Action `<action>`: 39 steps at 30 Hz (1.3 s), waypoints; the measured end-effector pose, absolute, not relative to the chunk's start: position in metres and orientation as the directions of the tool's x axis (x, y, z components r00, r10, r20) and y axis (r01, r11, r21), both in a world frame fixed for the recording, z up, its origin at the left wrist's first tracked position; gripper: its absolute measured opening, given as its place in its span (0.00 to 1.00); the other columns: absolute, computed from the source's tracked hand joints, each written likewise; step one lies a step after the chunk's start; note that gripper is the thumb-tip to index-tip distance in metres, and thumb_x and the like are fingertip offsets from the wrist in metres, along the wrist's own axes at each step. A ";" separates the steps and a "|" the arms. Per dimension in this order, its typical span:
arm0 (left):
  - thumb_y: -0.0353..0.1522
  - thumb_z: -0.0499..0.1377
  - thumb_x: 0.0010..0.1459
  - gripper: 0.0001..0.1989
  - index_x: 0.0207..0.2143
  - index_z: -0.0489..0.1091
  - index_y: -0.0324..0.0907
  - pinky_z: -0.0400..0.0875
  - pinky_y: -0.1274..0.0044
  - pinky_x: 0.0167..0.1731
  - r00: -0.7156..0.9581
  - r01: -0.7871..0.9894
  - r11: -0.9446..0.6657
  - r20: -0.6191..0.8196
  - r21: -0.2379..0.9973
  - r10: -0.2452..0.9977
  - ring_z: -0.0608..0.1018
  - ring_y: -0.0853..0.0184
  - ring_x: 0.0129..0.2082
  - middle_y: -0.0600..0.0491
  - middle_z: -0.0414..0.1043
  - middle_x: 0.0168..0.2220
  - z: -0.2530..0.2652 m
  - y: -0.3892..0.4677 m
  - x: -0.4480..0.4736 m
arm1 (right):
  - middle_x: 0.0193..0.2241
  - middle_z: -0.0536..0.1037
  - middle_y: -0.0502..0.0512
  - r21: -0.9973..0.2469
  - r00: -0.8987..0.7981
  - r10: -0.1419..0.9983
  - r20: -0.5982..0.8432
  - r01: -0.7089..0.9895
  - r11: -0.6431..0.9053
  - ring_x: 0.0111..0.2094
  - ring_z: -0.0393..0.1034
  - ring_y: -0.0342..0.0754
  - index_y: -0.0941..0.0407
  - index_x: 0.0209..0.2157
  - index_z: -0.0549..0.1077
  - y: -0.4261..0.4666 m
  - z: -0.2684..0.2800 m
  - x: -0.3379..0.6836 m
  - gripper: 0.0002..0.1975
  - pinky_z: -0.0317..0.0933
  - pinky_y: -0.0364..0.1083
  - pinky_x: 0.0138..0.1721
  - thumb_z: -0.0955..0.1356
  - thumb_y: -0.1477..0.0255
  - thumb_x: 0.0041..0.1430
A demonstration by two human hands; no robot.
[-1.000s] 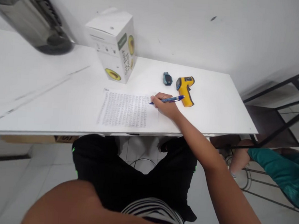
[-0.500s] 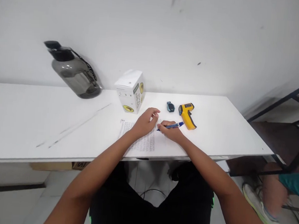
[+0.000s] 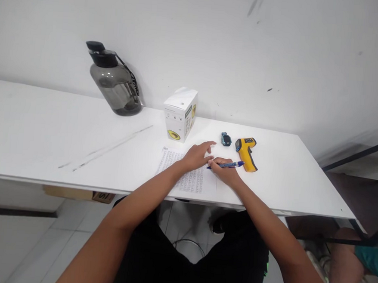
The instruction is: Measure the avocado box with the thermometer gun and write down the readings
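A sheet of paper (image 3: 191, 182) covered in columns of small writing lies near the front edge of the white table. My left hand (image 3: 198, 155) rests on its upper part, fingers apart with the index finger stretched out. Close beside it, my right hand (image 3: 224, 169) grips a blue pen (image 3: 231, 164), its tip down at the paper's right side. The left thumb comes very near the right fingertips; whether they touch, I cannot tell. Beyond the hands stand a white box (image 3: 179, 115) with avocado pictures and a small blue watch (image 3: 226, 139).
A yellow infrared thermometer (image 3: 248, 154) lies right of the pen. At the back left stands a grey water bottle (image 3: 116, 89) against the wall. Another person's leg (image 3: 345, 266) shows at lower right, below a black metal frame (image 3: 363, 154). A cardboard box (image 3: 75, 193) sits under the table.
The view has shifted and tilted, so the table's things appear further right. My left index finger has straightened out; my right hand still holds the pen at the paper.
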State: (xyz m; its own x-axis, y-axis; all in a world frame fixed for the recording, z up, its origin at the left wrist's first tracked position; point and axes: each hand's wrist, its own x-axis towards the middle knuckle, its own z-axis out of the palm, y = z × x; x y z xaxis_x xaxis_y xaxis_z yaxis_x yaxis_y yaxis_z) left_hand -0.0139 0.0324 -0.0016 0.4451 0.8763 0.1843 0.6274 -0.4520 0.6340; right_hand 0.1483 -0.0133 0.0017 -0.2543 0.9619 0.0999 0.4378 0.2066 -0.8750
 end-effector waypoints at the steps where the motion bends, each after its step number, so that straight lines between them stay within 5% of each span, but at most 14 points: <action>1: 0.33 0.57 0.55 0.29 0.60 0.56 0.48 0.67 0.73 0.38 0.421 0.613 -0.425 0.181 0.666 0.889 0.73 0.69 0.32 0.54 0.70 0.45 -0.001 0.033 -0.014 | 0.19 0.67 0.49 -0.875 -0.254 0.962 0.096 0.438 0.203 0.23 0.59 0.43 0.56 0.18 0.67 -0.014 0.002 0.148 0.17 0.52 0.44 0.26 0.64 0.61 0.56; 39: 0.34 0.59 0.55 0.34 0.62 0.50 0.46 0.67 0.72 0.38 0.407 0.597 -0.416 0.188 0.686 0.894 0.72 0.69 0.33 0.51 0.68 0.49 -0.006 0.034 -0.014 | 0.21 0.71 0.49 -0.851 -0.235 0.969 0.072 0.492 0.183 0.25 0.64 0.45 0.56 0.23 0.73 -0.014 -0.001 0.150 0.16 0.55 0.44 0.28 0.65 0.60 0.56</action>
